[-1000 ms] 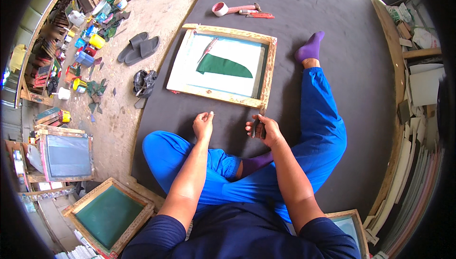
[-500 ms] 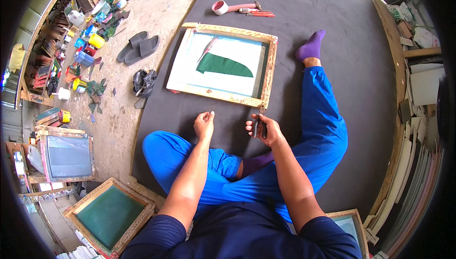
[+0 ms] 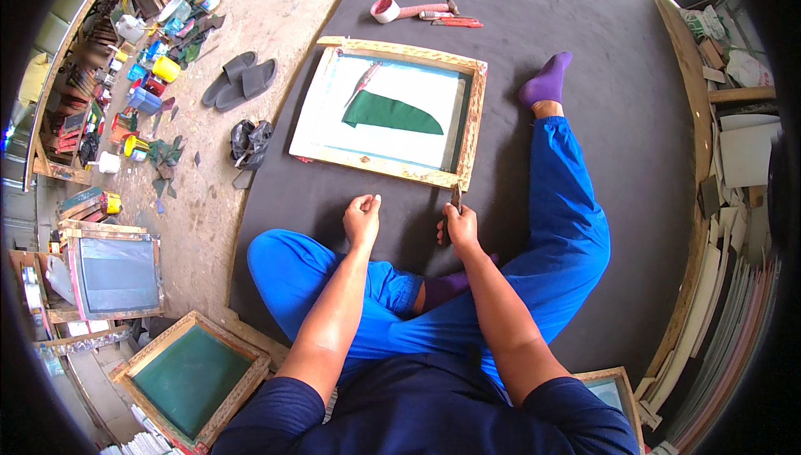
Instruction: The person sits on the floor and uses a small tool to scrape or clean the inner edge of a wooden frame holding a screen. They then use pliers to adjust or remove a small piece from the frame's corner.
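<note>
My right hand [image 3: 459,228] is wrapped round dark-handled pliers [image 3: 456,196]. Their jaws point away from me, at the lower right corner of a wooden screen-printing frame [image 3: 380,167]. Whether they touch the wood I cannot tell. Closer to the frame's near edge than to anything else, my left hand [image 3: 361,221] is closed, thumb against fingers. A small pale spot shows at its fingertips, and I cannot make out what is held. Inside the frame lie a dark green piece of material [image 3: 392,114] and a red-and-silver cutter [image 3: 362,85].
Beyond the frame on the dark table are a tape roll [image 3: 385,11], a hammer [image 3: 425,11] and red-handled tools [image 3: 457,22]. Black slippers [image 3: 240,82] and paint containers [image 3: 167,69] stand on the left floor. A green-meshed frame [image 3: 193,384] leans at lower left.
My right hand has turned over, knuckles up, with the pliers now pointing straight at the frame's corner. The left hand has shifted slightly right.
</note>
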### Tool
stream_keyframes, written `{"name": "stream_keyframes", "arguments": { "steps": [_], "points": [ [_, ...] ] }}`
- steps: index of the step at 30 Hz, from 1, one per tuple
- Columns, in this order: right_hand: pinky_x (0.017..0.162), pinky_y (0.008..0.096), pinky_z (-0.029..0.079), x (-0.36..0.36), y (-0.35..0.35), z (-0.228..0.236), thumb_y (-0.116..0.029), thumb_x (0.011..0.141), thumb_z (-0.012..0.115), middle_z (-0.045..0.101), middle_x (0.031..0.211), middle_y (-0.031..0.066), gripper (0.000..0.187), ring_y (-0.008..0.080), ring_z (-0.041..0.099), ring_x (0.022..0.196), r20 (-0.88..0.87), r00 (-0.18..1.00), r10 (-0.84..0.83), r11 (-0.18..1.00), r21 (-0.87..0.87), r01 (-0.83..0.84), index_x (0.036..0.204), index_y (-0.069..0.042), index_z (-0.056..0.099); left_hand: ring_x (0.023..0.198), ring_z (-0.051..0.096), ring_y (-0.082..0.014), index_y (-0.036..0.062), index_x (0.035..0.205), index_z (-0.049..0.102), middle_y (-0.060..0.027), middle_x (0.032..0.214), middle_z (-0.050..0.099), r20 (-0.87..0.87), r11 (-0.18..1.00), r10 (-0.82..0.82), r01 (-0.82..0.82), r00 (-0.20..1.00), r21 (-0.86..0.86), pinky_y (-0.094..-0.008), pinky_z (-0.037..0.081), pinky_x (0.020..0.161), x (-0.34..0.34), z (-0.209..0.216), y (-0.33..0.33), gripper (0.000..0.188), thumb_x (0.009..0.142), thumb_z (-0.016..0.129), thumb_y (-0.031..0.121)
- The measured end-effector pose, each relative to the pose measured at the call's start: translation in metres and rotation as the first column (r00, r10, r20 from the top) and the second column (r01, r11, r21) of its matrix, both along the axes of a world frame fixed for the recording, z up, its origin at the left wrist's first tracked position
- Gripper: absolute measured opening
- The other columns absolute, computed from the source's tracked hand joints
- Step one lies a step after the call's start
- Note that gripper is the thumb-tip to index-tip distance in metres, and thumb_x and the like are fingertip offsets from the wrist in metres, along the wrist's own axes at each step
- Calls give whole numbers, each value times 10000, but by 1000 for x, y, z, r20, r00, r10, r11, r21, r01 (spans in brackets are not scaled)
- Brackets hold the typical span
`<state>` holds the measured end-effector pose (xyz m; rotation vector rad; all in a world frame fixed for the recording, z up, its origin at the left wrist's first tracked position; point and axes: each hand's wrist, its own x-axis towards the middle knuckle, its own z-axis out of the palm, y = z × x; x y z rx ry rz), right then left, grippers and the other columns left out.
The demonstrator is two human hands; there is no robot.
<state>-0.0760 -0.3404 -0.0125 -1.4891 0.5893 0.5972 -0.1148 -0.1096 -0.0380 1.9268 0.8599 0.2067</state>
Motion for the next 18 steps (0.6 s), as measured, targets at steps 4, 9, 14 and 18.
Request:
{"name": "stream_keyframes", "arguments": {
  "steps": [4, 9, 14, 18],
  "points": [
    [435, 398, 531, -5, 15, -5, -279, 1042, 610, 657, 704, 118, 276, 219, 638, 500, 80, 997, 21, 982, -190, -5, 1006, -6, 600, 957, 776, -281, -2, 1093, 779, -174, 1012, 802, 2, 999, -44, 44, 999, 32, -400, 591, 873, -2, 0, -6, 371, 923, 818, 326],
    [811, 563, 573, -7, 22, -27, -292, 1014, 636, 715, 928, 330, 353, 504, 703, 905, 159, 983, 94, 842, -540, 7, 1069, 56, 629, 929, 771, -298, 13, 1107, 778, -167, 982, 794, 33, 988, -143, 141, 989, 60, -412, 588, 856, -1, 7, -24, 368, 925, 810, 332],
    [867, 598, 569, -13, 51, -2, -306, 1015, 647, 724, 988, 352, 338, 551, 701, 985, 160, 982, 104, 702, -711, 41, 1034, 30, 621, 918, 771, -301, 27, 1103, 780, -162, 978, 792, 71, 978, -200, 196, 977, 68, -415, 592, 837, -9, 6, -28, 359, 922, 811, 336],
    [855, 604, 561, -15, 49, -5, -326, 1019, 649, 725, 981, 343, 344, 550, 698, 970, 203, 976, 83, 668, -737, 97, 1017, 17, 621, 875, 771, -287, 30, 1093, 781, -151, 972, 791, 48, 969, -243, 241, 969, 46, -400, 596, 794, -9, 21, -43, 357, 915, 816, 337]
  ]
}}
